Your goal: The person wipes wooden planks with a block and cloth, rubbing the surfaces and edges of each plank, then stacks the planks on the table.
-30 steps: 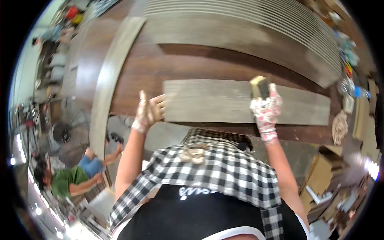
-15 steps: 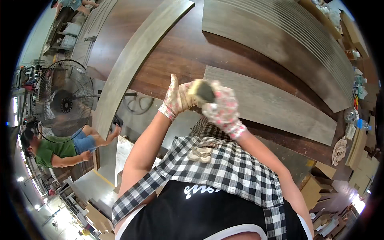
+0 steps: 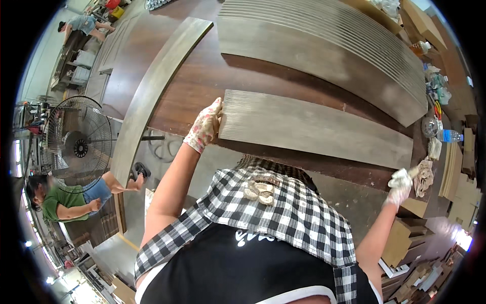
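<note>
A grey wood-grain plank lies lengthwise in front of me on the brown tabletop, with fine layered lines at its left end. My left hand, in a floral glove, is closed against that left end, its thumb up by the far corner. Beyond the plank's right end, my right hand, gloved too, is stretched out at the table's near right edge. Its fingers look closed, and a short pale piece sticks out of them toward a crumpled beige cloth; what it is I cannot make out.
Overlapping grey planks lie across the far side. A long plank slants at the left and overhangs the table edge. A fan and a person in green are left. Plastic bottles and cardboard are right.
My hands have parted from in front of me: the left moved to the plank's left end, the right far out to the right. The yellow-and-dark object between them no longer shows clearly.
</note>
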A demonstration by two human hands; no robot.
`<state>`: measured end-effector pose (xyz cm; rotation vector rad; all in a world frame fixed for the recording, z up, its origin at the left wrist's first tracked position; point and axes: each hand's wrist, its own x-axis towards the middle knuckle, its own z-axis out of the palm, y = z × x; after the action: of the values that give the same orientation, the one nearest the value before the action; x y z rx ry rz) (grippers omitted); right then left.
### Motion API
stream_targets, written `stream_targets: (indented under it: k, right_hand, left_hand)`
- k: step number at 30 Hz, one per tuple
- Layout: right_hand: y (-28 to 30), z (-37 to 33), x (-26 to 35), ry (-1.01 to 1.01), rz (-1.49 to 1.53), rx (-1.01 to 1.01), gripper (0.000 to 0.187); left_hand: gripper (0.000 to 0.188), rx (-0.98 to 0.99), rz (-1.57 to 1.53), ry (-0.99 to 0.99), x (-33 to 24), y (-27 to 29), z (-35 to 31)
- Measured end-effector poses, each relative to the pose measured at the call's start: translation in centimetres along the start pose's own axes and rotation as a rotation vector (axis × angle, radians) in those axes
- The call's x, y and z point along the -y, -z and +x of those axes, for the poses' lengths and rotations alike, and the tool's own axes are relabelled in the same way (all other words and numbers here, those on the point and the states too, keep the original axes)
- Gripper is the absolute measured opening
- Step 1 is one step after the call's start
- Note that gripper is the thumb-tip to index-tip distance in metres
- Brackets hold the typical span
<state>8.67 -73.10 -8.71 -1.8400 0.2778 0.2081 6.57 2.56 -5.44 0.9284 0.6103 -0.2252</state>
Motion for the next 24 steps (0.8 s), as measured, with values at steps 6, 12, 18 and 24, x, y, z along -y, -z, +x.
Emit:
stream_targets:
  k: [6,12,18,24]
  right_hand:
    - [-18.1,-9.8,3.8,-0.151,1.082,-0.003,0.059]
    - [-20.2,-7.1,3.2,-0.223,1.278,0.509,0.057]
    - [-18.8,-6.4,6.5,-0.13,1.068,0.433,0.062]
    - [-23.3,-1.4,15.4,0.003,0.738,0.624,0.069]
  left_hand:
    - [0.038,-0.214,0.693,-0.337,-0.7,-1.1,-1.9]
    - [0.04,-0.298,0.966,-0.523,-2.0,-6.3,-4.2]
    - [0.035,-0.315,0.726,-0.514,-1.4,-4.1,-5.4]
    - [0.036,-0.747,0.992,-0.935,-0.6,6.5,-8.3]
